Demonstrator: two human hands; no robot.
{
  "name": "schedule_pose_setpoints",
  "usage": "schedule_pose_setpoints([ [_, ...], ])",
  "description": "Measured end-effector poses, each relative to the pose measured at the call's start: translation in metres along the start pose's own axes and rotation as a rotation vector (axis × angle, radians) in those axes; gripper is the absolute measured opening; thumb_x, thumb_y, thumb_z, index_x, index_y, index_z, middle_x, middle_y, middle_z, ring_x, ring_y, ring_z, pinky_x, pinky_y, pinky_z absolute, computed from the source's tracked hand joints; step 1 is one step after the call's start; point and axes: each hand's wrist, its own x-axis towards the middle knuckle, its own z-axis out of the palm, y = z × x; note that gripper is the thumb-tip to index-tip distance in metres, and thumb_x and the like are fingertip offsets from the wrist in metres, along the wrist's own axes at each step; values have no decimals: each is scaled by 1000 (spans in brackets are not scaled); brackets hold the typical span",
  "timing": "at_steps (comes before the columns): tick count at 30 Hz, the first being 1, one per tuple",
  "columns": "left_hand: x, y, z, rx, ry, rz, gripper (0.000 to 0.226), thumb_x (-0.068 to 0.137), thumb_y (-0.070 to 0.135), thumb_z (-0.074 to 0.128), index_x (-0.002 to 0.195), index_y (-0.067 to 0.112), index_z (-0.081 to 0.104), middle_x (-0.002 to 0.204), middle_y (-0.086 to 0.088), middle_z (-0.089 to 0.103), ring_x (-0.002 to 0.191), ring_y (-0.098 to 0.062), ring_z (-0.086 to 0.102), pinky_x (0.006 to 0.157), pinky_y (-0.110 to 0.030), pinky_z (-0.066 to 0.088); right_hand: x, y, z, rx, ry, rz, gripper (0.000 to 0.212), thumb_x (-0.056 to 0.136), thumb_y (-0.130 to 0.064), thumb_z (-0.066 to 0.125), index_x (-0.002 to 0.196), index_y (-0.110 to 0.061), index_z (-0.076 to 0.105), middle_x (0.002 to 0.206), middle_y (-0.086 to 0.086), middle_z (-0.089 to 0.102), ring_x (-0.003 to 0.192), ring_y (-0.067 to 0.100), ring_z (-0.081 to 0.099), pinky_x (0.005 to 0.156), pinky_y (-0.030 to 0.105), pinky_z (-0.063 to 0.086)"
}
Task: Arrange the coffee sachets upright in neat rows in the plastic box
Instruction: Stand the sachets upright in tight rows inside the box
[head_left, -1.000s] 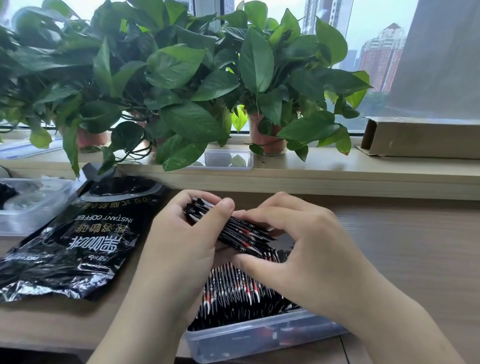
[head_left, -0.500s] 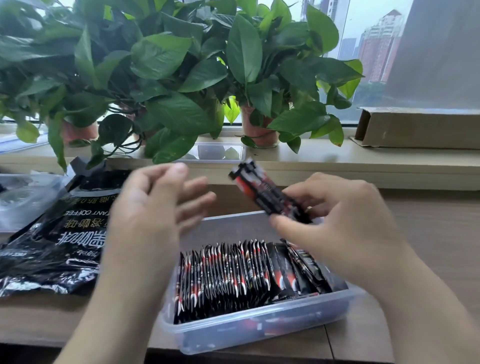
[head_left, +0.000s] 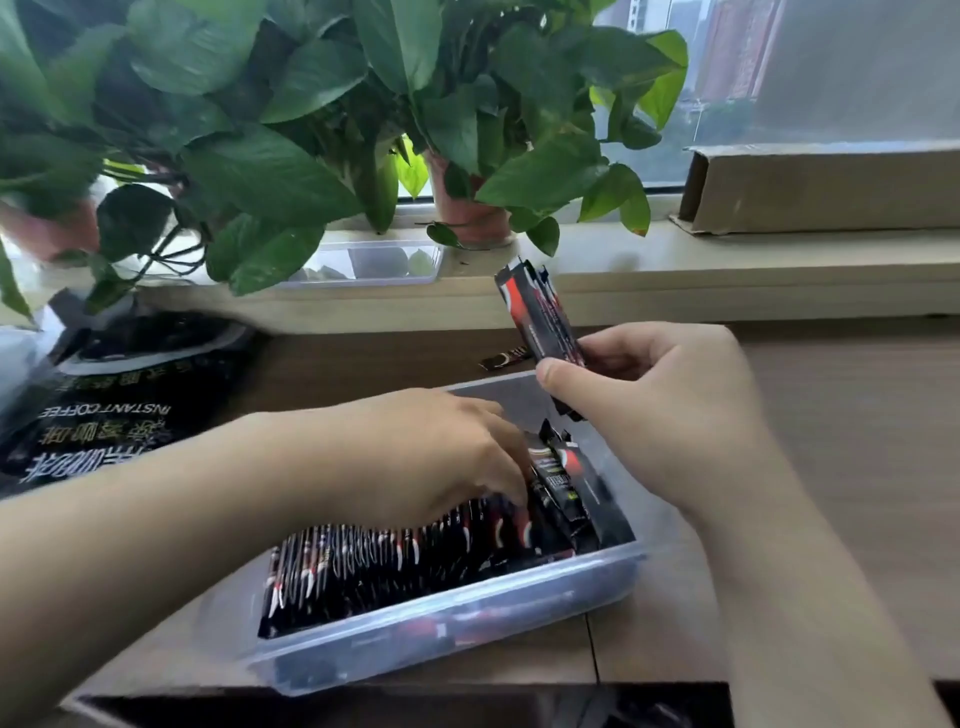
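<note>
Sachets were filling the box.
Right hand pinched a bunch; left hand pushed the rest aside, fingers straight. The bunch likely needed a gap next.

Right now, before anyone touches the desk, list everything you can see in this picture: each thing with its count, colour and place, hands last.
plastic box: one, clear, on the desk, near edge.
sachet row: many, black with red and white, upright in the plastic box; the right-end few lean.
sachet bundle: several, black and red, above the plastic box.
loose sachet: one, black, on the desk behind the plastic box.
instant coffee bag: one, black, flat on the desk, left.
potted plants: two reddish pots seen, green leaves, on the windowsill.
clear tray: one, on the windowsill.
cardboard box: one, brown, windowsill, right.
left hand: fingers touch the sachet row.
right hand: grips the sachet bundle.
</note>
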Motion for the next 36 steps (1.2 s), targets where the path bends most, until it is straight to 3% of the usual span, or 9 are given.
schedule_pose_setpoints([
  [3,2,-7,3,-18,-58,7,25,92,14,61,108,29,74,104,4,67,100,-15,56,80,-33,52,0,1,0,-42,-25,-12,8,71,-31,84,68,-26,77,61,-10,73,56,7,68,43,19,50],
  [6,-5,-12,-1,-15,-89,5,19,93,16,63,100,31,72,105,8,65,98,-9,53,80,-30,50,0,0,2,-154,-24,-50,10,70,-35,82,70,-26,78,60,-10,72,59,5,67,58,25,57],
  [10,-23,-9,-8,-32,-135,-61,36,86,9,54,107,32,70,110,16,68,104,-7,58,86,-28,52,-3,-3,7,-294,-29,-88,13,68,-37,78,69,-24,76,60,-6,71,65,8,67,65,33,58],
  [14,-35,8,-14,-14,-249,-129,41,86,26,40,117,31,65,116,14,65,111,-10,52,97,-27,43,-3,-3,11,-374,-16,-104,18,65,-37,72,69,-20,75,62,-3,70,64,17,68,63,35,59],
  [16,-35,14,-14,64,-300,-153,45,87,37,32,120,33,61,115,11,60,111,-11,48,97,-33,43,-5,-4,13,-429,-16,-120,21,66,-38,71,72,-18,75,65,-2,70,69,18,67,64,35,58],
  [22,-33,21,-16,139,-422,-217,60,82,50,23,141,55,35,113,8,49,106,-16,43,94,-41,44,-9,-9,15,-534,-12,-164,24,69,-40,72,76,-17,75,70,-2,70,77,20,65,69,36,56],
  [26,-35,25,-19,151,-483,-212,67,82,50,15,148,62,11,123,6,46,112,-20,43,104,-41,38,-9,-10,15,-538,-18,-150,22,68,-40,72,74,-19,75,69,-3,70,77,20,65,70,36,56],
  [32,-49,24,-18,29,-449,-278,69,74,53,17,142,51,24,148,13,36,143,-7,27,125,-40,7,-13,-20,11,-304,-79,-27,15,67,-36,77,65,-21,76,59,-1,70,62,20,68,60,33,59],
  [36,-56,28,-17,-58,-363,-324,70,74,56,19,142,54,32,152,15,30,140,-3,23,122,-31,14,-25,-34,17,-184,-299,85,10,68,-41,80,69,-31,78,59,1,71,53,18,62,49,26,50],
])
